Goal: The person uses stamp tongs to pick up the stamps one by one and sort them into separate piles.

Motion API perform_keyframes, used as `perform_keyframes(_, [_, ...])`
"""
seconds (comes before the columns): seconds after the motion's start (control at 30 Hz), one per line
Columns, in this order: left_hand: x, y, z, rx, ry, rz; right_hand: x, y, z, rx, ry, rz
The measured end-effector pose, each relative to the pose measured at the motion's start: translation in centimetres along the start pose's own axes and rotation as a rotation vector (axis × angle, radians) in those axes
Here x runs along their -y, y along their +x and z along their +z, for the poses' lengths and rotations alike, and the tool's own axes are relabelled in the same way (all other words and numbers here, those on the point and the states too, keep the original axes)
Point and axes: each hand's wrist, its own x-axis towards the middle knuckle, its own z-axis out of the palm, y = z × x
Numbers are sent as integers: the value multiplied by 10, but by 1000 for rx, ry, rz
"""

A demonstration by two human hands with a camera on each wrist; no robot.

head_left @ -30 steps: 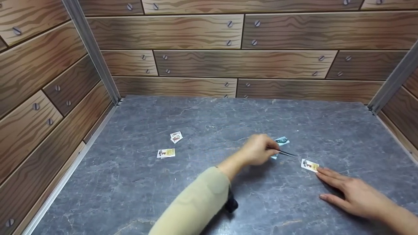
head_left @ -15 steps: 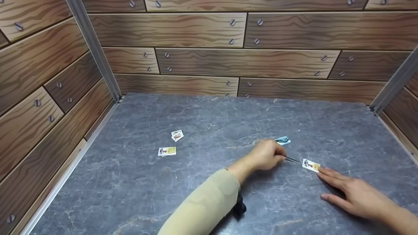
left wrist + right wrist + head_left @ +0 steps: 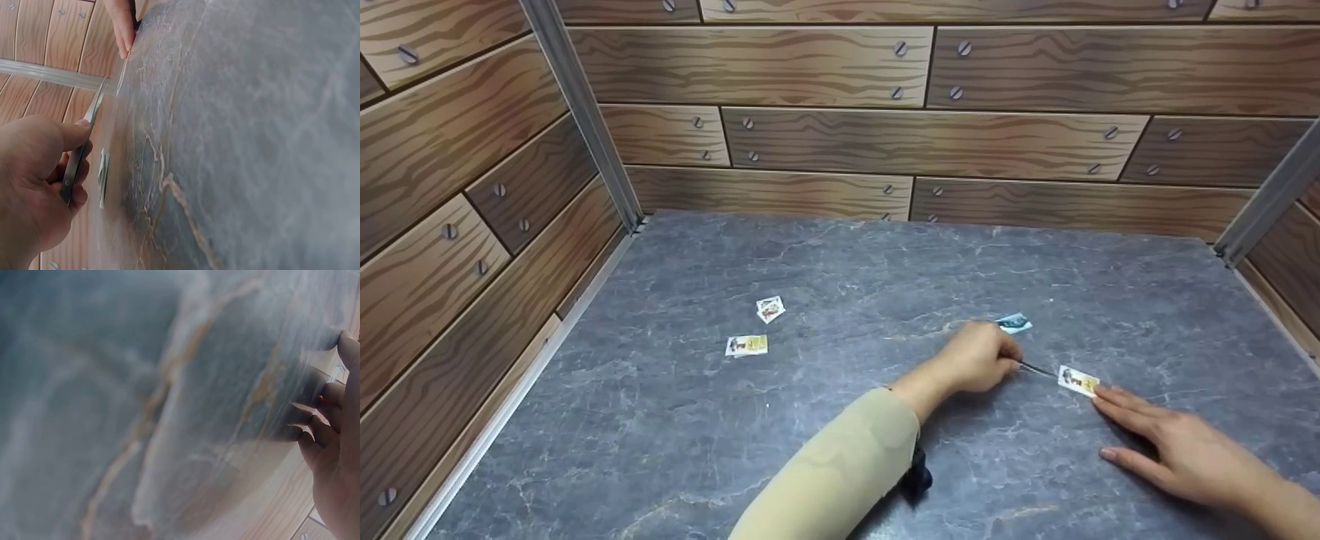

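Note:
My left hand [image 3: 976, 356] pinches slim metal tweezers [image 3: 73, 164], which point to the right. In the head view the tweezers' tips reach the left edge of a small printed card [image 3: 1078, 380]. Whether they grip the card I cannot tell. My right hand [image 3: 1174, 442] lies with extended fingers at the card's right end, fingertips touching it. The right wrist view shows this hand's fingers [image 3: 322, 427] low over the table, the card out of sight. Just behind my left hand is a teal-patterned card [image 3: 1015, 323], partly covered by the hand.
Two small overlapping cards [image 3: 770, 308] lie at the left, with another overlapping yellow-and-white pair [image 3: 747, 345] in front of them. Plank-patterned walls [image 3: 810, 135] enclose the grey marbled table [image 3: 840, 262] at the back and sides.
My left hand has moved right and slightly nearer, bringing the tweezers' tips to the printed card. My right hand stays at the card. The whole view has shifted slightly.

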Motion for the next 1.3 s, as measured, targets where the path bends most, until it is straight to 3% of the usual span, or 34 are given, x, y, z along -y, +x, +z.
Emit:
perform_keyframes(0.23, [0, 1, 1, -1, 37, -17, 1, 0, -1, 8, -23, 8])
perform_keyframes(0.73, [-4, 7, 9, 23, 17, -74, 0, -1, -2, -5, -4, -3])
perform_keyframes(1.3, [-2, 10, 13, 27, 13, -28, 1, -1, -2, 16, -11, 10])
